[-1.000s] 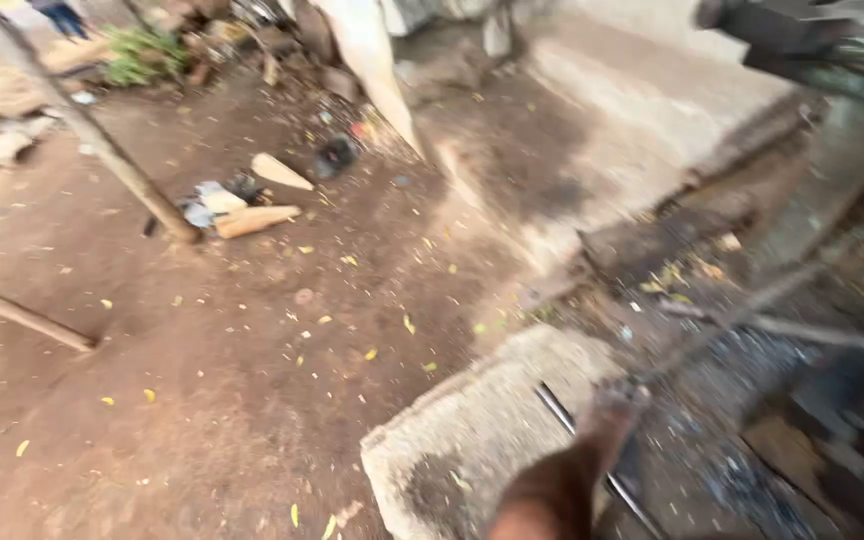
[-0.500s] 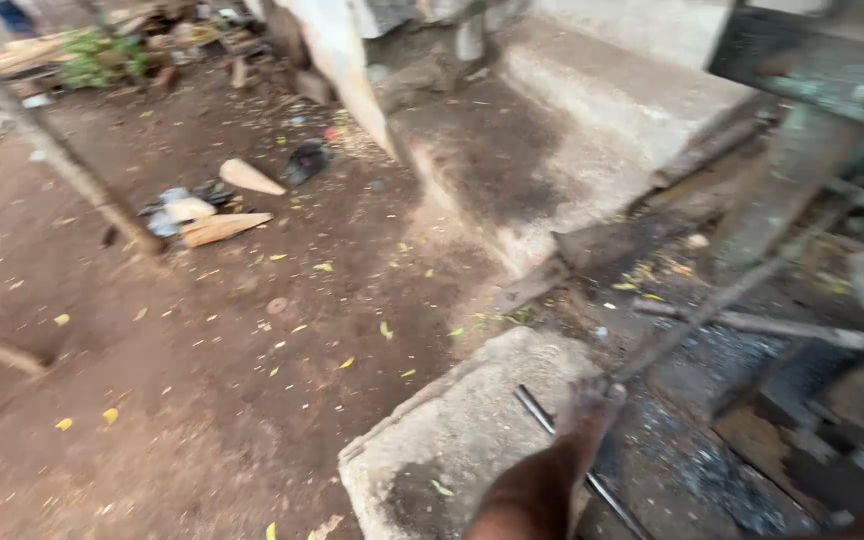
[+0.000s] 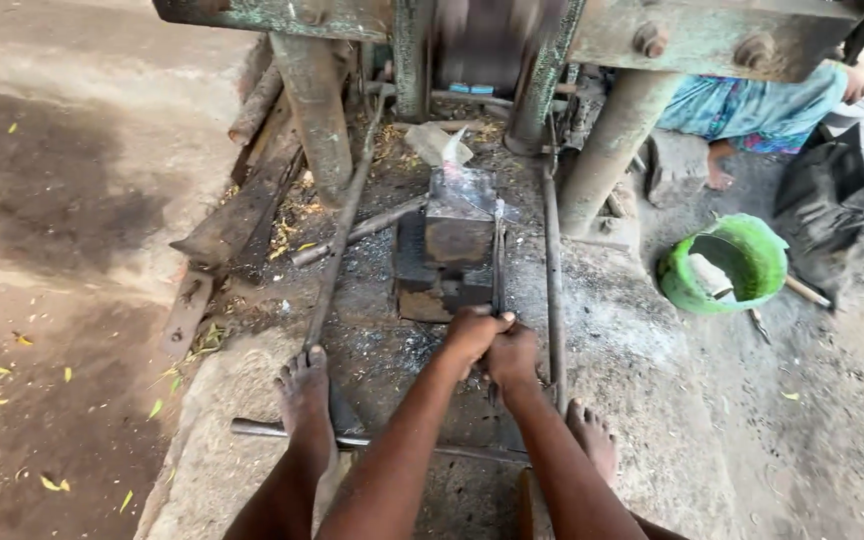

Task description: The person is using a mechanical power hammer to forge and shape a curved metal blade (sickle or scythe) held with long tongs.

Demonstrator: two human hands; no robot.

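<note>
Both hands are clasped together at the near end of a long, thin metal tool [image 3: 498,262]: left hand [image 3: 472,335] and right hand [image 3: 512,352] touch each other, fingers wrapped tight around its handles. The tool runs straight away from the person, its far end resting on top of the dark metal block [image 3: 458,230] beneath the frame of a heavy machine [image 3: 692,35]. Bare feet rest on the concrete slab [image 3: 642,350], one either side of the forearms. A green bucket [image 3: 727,262] stands to the right, well apart.
</note>
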